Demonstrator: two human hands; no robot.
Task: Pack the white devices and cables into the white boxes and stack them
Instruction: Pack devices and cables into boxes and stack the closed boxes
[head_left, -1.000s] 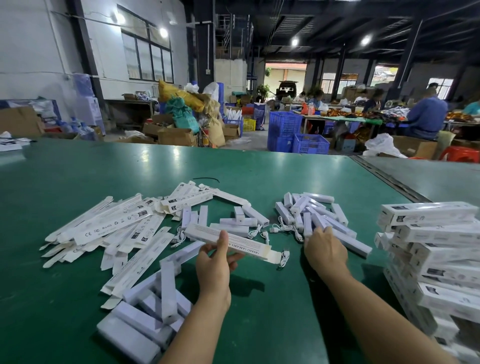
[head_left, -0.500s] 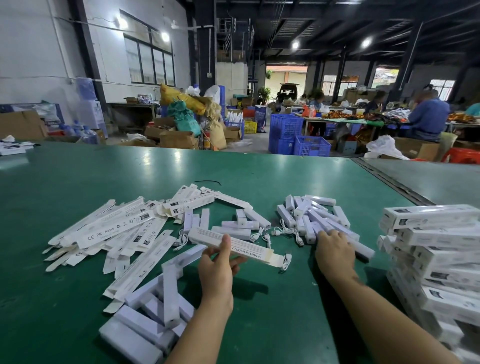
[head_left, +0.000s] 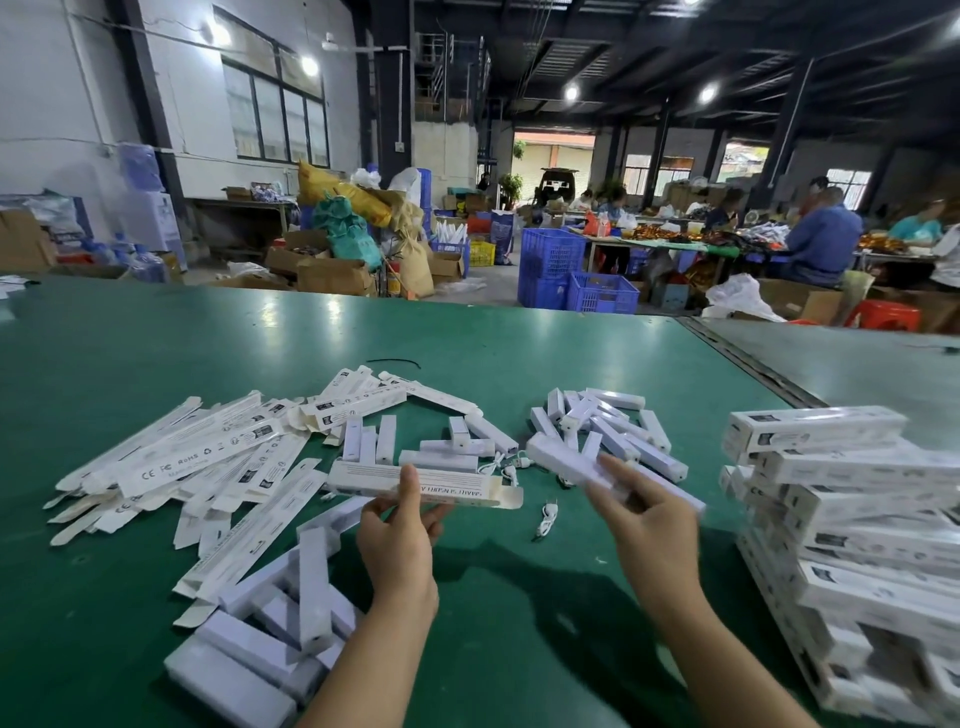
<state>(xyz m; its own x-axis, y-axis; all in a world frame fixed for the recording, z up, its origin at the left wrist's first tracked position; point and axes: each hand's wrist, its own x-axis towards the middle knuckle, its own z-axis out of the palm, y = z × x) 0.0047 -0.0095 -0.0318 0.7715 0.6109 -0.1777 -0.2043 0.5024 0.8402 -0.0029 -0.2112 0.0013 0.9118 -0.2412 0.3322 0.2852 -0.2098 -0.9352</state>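
Observation:
My left hand (head_left: 397, 535) grips a long white box (head_left: 363, 478) held level above the green table (head_left: 519, 649), its open flap pointing right. My right hand (head_left: 644, 525) holds a white bar-shaped device (head_left: 563, 460) lifted off the table, its far end aimed up-left. Behind it lies a heap of white devices (head_left: 602, 426). Coiled white cables (head_left: 506, 462) lie between the hands, and one single cable (head_left: 545, 519) lies on the table near the box flap. Packed white boxes (head_left: 841, 509) are stacked at the right.
Flat unfolded box sleeves (head_left: 208, 457) spread over the left of the table. More white devices (head_left: 275, 634) are piled at the near left. A seam (head_left: 748, 358) divides this table from another at the right. Seated people work at far tables.
My right hand has picked a white device out of the heap and pulled it back toward me. My left hand keeps the box, now raised slightly.

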